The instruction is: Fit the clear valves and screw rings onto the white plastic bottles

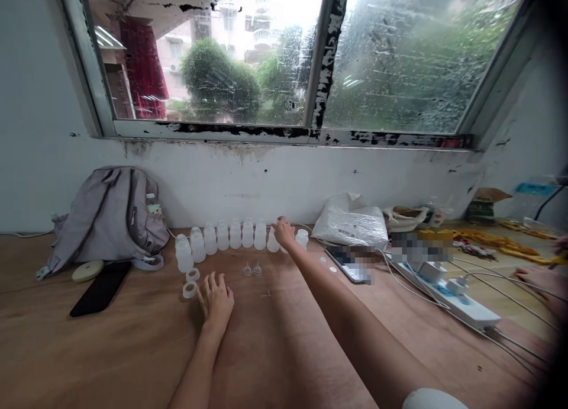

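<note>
Translucent white baby bottles point(222, 236) stand upright in a curved row near the wall. My right hand point(284, 231) reaches to the right part of this row, its fingers bent together at the top of a bottle mostly hidden behind it. What they hold, if anything, I cannot make out. On the tabletop, my left hand point(216, 298) lies with fingers apart, holding nothing. Just beside it are two white collar rings point(189, 289). Two clear bottle teats point(252, 270) sit between the hands. Small white discs point(332, 269) lie right of my right forearm.
A grey backpack point(113, 216) leans at the left wall, with a black phone-like slab point(101, 289) and a cream round object point(87, 271) before it. Rightward are a plastic bag point(350, 221), a phone point(348, 264), a power strip point(465, 308) with cables, and another person's hand point(539, 279).
</note>
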The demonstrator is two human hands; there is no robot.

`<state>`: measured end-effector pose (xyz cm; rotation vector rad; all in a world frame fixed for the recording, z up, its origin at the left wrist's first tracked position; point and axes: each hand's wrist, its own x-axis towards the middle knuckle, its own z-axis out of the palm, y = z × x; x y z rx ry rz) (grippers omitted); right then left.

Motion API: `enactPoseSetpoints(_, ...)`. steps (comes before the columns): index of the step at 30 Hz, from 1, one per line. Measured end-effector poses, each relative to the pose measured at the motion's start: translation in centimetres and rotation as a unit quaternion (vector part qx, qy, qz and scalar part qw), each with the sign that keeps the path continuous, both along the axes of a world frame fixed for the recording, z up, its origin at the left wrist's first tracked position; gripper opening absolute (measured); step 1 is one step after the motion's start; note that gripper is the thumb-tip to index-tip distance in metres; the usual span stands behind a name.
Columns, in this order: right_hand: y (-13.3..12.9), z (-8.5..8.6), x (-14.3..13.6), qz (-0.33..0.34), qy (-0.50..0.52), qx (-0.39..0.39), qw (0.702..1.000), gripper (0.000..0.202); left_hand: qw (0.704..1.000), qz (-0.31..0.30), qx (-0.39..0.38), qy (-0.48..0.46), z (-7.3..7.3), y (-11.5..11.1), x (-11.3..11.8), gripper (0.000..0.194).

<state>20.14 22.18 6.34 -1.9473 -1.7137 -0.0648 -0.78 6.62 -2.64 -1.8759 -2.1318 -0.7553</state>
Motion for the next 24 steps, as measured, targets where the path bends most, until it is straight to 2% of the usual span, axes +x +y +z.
enactPoseSetpoints(6,0.2,0.0,0.2,0.022,-0.009,-0.006,1.0,0.029,1.0,-0.011,-0.019,0.015,0.0,0.4,0.7,0.034)
enactPoseSetpoints(17,0.8,1.8,0.7,0.046,-0.049,-0.031,0.997,0.026,1.0,-0.002,-0.018,0.006,-0.1,0.6,0.4,0.036)
enactPoseSetpoints(24,0.2,1.7,0.9,0.05,-0.062,-0.028,0.996,0.03,1.0,-0.007,-0.017,-0.001,0.2,0.4,0.2,0.035)
